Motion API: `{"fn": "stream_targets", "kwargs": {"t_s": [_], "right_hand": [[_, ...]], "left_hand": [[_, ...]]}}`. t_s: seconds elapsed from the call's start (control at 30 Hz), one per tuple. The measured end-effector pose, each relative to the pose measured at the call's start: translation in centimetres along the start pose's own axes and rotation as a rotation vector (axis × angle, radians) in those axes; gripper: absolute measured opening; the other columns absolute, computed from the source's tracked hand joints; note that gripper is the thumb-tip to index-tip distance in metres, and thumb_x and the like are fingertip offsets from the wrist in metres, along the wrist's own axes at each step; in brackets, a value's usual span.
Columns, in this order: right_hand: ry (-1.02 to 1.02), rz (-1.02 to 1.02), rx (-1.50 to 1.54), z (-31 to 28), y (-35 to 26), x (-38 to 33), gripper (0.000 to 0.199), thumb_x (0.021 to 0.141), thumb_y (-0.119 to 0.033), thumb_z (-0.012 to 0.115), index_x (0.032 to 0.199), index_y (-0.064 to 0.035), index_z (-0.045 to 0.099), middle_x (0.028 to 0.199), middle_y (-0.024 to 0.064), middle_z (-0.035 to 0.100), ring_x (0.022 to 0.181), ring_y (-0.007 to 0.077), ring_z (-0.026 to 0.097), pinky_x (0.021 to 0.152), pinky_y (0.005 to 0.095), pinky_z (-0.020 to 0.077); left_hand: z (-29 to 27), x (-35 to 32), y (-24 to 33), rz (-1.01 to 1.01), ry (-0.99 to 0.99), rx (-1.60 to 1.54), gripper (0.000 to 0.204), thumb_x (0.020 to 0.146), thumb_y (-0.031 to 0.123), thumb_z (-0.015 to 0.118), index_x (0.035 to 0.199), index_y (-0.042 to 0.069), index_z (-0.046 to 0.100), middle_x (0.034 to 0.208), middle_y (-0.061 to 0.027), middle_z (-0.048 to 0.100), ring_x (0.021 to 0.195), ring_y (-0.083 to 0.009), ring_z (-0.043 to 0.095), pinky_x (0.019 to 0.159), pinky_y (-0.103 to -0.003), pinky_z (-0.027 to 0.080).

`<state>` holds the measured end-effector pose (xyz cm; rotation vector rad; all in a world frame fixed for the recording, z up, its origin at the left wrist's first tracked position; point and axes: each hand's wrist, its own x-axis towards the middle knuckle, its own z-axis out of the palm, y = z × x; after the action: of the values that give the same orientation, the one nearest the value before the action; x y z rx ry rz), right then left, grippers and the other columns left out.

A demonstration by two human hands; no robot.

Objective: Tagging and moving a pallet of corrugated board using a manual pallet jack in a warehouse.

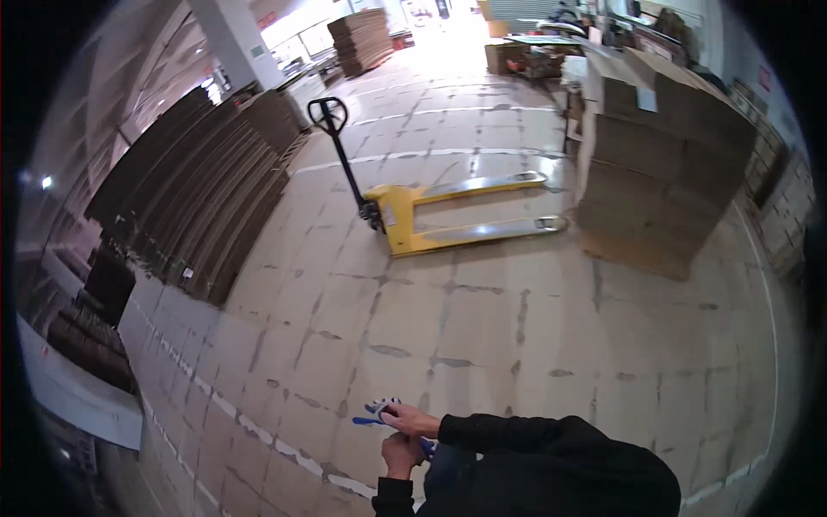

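Note:
A blue and white work glove [380, 407] juts out to the left of my right hand [412, 420], whose fingers are closed on it. A narrow blue strip [368, 421] sticks out beneath the glove; whether it belongs to it I cannot tell. Just below, my left hand [401, 453] is closed, close against the right one. Beside it shows another blue and white piece [428, 447], partly hidden, maybe a second glove. Both arms wear black sleeves, and the hands are held low in front of my body.
Ahead stands a yellow pallet jack [398, 220], forks pointing right toward a tall cardboard stack [659, 164]. Flat cardboard [194, 198] leans in a long row at left. Further off are another cardboard pile [360, 43], a pillar [233, 39] and a cluttered table [543, 40].

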<state>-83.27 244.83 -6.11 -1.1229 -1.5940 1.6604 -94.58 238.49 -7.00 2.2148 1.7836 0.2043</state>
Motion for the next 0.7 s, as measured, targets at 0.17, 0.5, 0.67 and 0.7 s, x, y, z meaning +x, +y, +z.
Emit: {"fn": "stream_targets", "kwargs": {"t_s": [0.17, 0.5, 0.67, 0.7], "right_hand": [[0.068, -0.183, -0.247, -1.3, 7.2, 13.2, 0.031, 0.085, -0.023, 0.048, 0.097, 0.0045, 0.053, 0.078, 0.0211, 0.056, 0.073, 0.0292, 0.055, 0.065, 0.0383, 0.0432], [0.273, 0.092, -0.148, -16.3, 4.6, 30.3, 0.023, 0.084, -0.020, 0.059, 0.097, -0.0023, 0.067, 0.083, 0.0074, 0.067, 0.077, 0.0131, 0.059, 0.069, 0.0296, 0.0480], [0.029, 0.174, 0.315, -20.0, 7.1, 40.7, 0.050, 0.092, -0.038, 0.050, 0.134, -0.0114, 0.041, 0.131, 0.0041, 0.047, 0.114, 0.0134, 0.047, 0.097, 0.0281, 0.0368], [-0.074, 0.221, 0.432, -19.5, 2.7, 42.9, 0.055, 0.094, -0.039, 0.047, 0.139, -0.0118, 0.033, 0.137, 0.0038, 0.041, 0.120, 0.0135, 0.042, 0.101, 0.0286, 0.0329]], "left_hand": [[1.6, 9.6, -6.2, -0.050, -0.076, -0.206, 0.036, 0.084, 0.036, 0.049, 0.065, 0.009, 0.064, 0.060, -0.0179, 0.059, 0.060, -0.0378, 0.060, 0.051, -0.047, 0.045], [-5.6, 33.9, -9.5, 0.529, 0.107, -0.140, 0.028, 0.079, 0.022, 0.053, 0.055, 0.009, 0.057, 0.053, -0.0118, 0.056, 0.052, -0.0313, 0.059, 0.046, -0.043, 0.045], [-6.8, 43.1, -12.9, 0.465, -0.043, -0.235, 0.033, 0.081, 0.025, 0.053, 0.053, 0.008, 0.057, 0.055, -0.0136, 0.056, 0.053, -0.0332, 0.058, 0.048, -0.043, 0.044], [-6.9, 44.6, -14.7, 0.451, -0.059, -0.215, 0.034, 0.081, 0.026, 0.053, 0.053, 0.007, 0.057, 0.055, -0.0139, 0.056, 0.054, -0.0333, 0.058, 0.048, -0.043, 0.044]]}}
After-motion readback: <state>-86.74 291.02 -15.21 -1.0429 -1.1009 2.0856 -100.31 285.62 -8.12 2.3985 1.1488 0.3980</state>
